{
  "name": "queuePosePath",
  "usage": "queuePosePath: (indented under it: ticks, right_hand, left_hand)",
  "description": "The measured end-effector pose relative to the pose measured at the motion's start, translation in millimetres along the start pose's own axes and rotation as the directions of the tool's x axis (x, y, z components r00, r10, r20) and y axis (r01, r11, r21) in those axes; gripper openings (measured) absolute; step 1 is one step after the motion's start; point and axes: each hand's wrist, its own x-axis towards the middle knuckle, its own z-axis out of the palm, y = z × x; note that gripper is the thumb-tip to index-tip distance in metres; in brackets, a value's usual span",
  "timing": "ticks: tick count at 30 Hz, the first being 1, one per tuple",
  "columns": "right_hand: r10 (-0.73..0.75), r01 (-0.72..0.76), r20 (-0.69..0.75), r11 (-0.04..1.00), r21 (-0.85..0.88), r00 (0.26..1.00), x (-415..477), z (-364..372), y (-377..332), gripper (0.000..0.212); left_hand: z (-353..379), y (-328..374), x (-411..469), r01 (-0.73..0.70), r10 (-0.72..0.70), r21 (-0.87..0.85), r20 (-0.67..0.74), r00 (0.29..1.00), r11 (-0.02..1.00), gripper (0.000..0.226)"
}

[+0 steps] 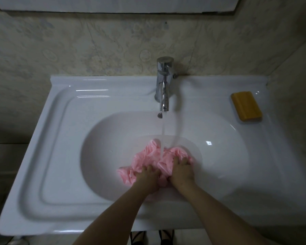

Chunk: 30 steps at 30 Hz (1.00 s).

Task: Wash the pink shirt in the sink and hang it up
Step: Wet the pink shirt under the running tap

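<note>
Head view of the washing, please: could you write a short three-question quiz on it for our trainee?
1. True or false: water is running from the faucet onto the pink shirt.
2. Where does the yellow soap bar lie? A) in the basin B) on the right ledge of the sink C) on top of the faucet
3. Fill in: the left hand and the right hand both grip the ____.

Key: 1 true; 2 B; 3 pink shirt.
</note>
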Motion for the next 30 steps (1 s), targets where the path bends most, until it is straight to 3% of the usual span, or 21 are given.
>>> queuePosePath:
  ticks: [20,25,27,30]
  right_hand:
    - [0.015,-0.017,0.041,0.999,0.046,0.999,-8,-4,2,0.075]
    - [0.123,-0.142,0.128,0.979,0.149,0.984,-13,-38,-11,0.052]
    - [0.089,-0.094,0.037,0.971,0.218,0.995,-14,-67,-17,0.048]
    - [0.069,0.102,-0.291,0.839,0.535,0.954,-18,-117,-22,0.04]
  left_hand:
    - [3,0,-1,0.012,-0.012,-0.009,-0.003,1.0,1.0,0.051]
    - [1,0,-2,0.011,-0.011,-0.01,0.008,1.0,1.0,0.05]
    - [0,2,-2,0.008,-0.008,0.007,0.014,1.0,1.0,0.05]
    - [0,3,-3,0.01,-0.01,0.024,0.018,1.0,1.0,0.053]
